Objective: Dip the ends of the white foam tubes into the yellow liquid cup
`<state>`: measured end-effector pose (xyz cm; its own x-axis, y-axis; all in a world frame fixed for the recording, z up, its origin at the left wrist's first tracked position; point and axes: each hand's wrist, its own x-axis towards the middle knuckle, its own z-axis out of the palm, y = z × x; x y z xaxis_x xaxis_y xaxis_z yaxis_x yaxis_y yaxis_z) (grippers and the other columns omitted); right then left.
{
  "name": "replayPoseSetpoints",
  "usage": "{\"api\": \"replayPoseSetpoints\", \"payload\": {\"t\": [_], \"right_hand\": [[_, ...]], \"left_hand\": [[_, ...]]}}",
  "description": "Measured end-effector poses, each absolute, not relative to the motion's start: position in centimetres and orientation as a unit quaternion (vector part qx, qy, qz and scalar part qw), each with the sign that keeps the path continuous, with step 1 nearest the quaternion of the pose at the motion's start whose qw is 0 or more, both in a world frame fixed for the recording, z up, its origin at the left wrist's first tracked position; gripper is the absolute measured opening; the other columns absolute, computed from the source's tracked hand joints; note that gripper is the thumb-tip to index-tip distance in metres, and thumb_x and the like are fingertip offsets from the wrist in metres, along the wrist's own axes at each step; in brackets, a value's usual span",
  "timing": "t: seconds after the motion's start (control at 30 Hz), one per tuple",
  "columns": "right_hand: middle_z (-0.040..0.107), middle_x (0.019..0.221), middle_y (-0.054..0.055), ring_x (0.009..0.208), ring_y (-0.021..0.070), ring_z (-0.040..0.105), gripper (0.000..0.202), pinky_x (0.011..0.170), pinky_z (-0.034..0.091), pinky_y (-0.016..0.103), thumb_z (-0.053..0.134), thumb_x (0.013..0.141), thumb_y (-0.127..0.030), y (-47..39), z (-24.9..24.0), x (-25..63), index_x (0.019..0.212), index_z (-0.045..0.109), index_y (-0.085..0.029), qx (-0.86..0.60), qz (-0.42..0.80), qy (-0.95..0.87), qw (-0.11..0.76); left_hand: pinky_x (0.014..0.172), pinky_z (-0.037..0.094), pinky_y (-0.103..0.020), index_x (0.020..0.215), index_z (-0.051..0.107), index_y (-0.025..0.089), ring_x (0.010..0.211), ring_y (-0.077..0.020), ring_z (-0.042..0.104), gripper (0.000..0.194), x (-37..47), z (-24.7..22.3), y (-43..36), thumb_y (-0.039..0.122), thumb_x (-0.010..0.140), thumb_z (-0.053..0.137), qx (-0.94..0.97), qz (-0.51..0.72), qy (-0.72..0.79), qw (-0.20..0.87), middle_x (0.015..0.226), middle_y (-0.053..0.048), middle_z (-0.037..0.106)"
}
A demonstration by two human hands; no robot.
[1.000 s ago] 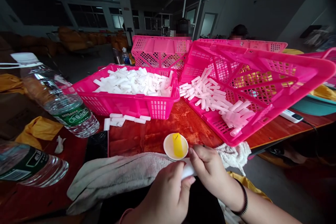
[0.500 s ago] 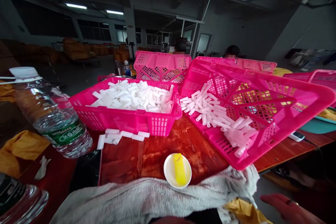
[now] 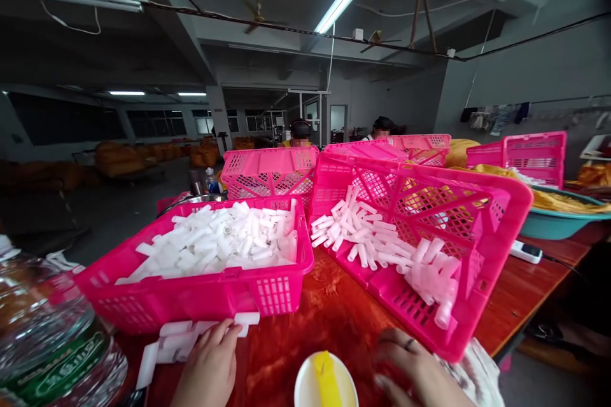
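Observation:
My left hand point(image 3: 210, 362) reaches over the red-brown table, its bent fingertips at the small white rolls point(image 3: 176, 338) in front of the left pink basket point(image 3: 191, 299); whether it grips one is hidden. To the right, my right hand point(image 3: 413, 369) hovers above the tabletop, fingers apart and slightly blurred, holding nothing. Between the hands sits a small white bowl point(image 3: 305, 388) with a yellow piece point(image 3: 328, 385) in it. White rolls point(image 3: 224, 235) fill the left basket. More rolls point(image 3: 372, 235) lie in the tipped pink basket point(image 3: 496, 286) on the right.
A large water bottle point(image 3: 62, 337) stands at the left edge. Beyond the baskets are more pink baskets point(image 3: 270, 165) and two people in dark headwear. At right are a teal basin point(image 3: 554, 224) with yellow cloth and a white power strip point(image 3: 526, 252). Pale cloth point(image 3: 477, 372) lies below the tipped basket.
The view has tilted up and moved closer to the baskets. My left hand has come in to the loose rolls, and my right hand has moved from the lower right corner to beside the bowl.

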<state>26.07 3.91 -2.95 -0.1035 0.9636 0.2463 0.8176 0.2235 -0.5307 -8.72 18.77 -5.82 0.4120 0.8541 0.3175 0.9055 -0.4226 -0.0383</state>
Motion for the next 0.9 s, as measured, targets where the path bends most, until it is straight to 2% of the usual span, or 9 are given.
{"api": "replayPoseSetpoints", "payload": {"t": [0.13, 0.2, 0.3, 0.37, 0.67, 0.9], "right_hand": [[0.061, 0.114, 0.014, 0.101, 0.0261, 0.063, 0.021, 0.091, 0.051, 0.037, 0.053, 0.085, -0.022, 6.4, -5.1, 24.7, 0.097, 0.069, -0.019, -0.629, 0.128, -0.704, 0.303], [0.06, 0.113, 0.014, 0.103, 0.0268, 0.061, 0.022, 0.092, 0.05, 0.04, 0.05, 0.088, -0.023, 7.2, -6.7, 25.0, 0.098, 0.069, -0.018, -0.643, 0.104, -0.681, 0.336], [0.061, 0.103, 0.014, 0.094, 0.0251, 0.062, 0.027, 0.085, 0.052, 0.039, 0.041, 0.093, -0.023, 8.1, -8.6, 25.8, 0.09, 0.067, -0.016, -0.653, 0.096, -0.649, 0.378], [0.06, 0.099, 0.014, 0.089, 0.0246, 0.061, 0.03, 0.082, 0.052, 0.04, 0.038, 0.095, -0.024, 8.3, -9.1, 26.0, 0.087, 0.065, -0.015, -0.656, 0.103, -0.634, 0.396], [0.059, 0.09, 0.011, 0.082, 0.0228, 0.06, 0.03, 0.077, 0.051, 0.039, 0.035, 0.096, -0.027, 8.3, -8.8, 26.0, 0.085, 0.061, -0.016, -0.649, 0.165, -0.624, 0.402], [0.06, 0.087, 0.01, 0.079, 0.0222, 0.061, 0.026, 0.076, 0.05, 0.037, 0.038, 0.095, -0.023, 8.4, -8.6, 26.2, 0.08, 0.059, -0.016, -0.656, 0.173, -0.61, 0.409]], "left_hand": [[0.099, 0.047, -0.045, 0.118, 0.065, 0.011, 0.114, -0.028, 0.059, 0.053, -9.0, -6.8, 19.1, 0.001, 0.082, 0.028, -0.831, -0.042, -0.545, 0.105, 0.124, -0.015, 0.062], [0.098, 0.048, -0.044, 0.118, 0.065, 0.011, 0.114, -0.0282, 0.059, 0.049, -9.1, -6.8, 19.3, 0.006, 0.086, 0.029, -0.831, -0.033, -0.545, 0.102, 0.124, -0.015, 0.062], [0.097, 0.048, -0.045, 0.116, 0.066, 0.013, 0.112, -0.0298, 0.06, 0.041, -9.3, -7.0, 19.8, 0.019, 0.091, 0.035, -0.837, -0.038, -0.535, 0.11, 0.121, -0.015, 0.064], [0.097, 0.048, -0.045, 0.115, 0.067, 0.013, 0.111, -0.0306, 0.06, 0.041, -9.3, -7.2, 20.2, 0.021, 0.091, 0.035, -0.84, -0.039, -0.528, 0.12, 0.119, -0.016, 0.065], [0.094, 0.05, -0.043, 0.112, 0.069, 0.014, 0.108, -0.0298, 0.062, 0.043, -8.7, -6.5, 21.8, 0.015, 0.087, 0.034, -0.834, 0.009, -0.533, 0.143, 0.117, -0.016, 0.065], [0.096, 0.047, -0.048, 0.105, 0.071, 0.018, 0.109, -0.031, 0.061, 0.043, -8.7, -6.0, 21.0, 0.025, 0.082, 0.035, -0.836, -0.025, -0.541, 0.081, 0.116, -0.014, 0.066]]}}
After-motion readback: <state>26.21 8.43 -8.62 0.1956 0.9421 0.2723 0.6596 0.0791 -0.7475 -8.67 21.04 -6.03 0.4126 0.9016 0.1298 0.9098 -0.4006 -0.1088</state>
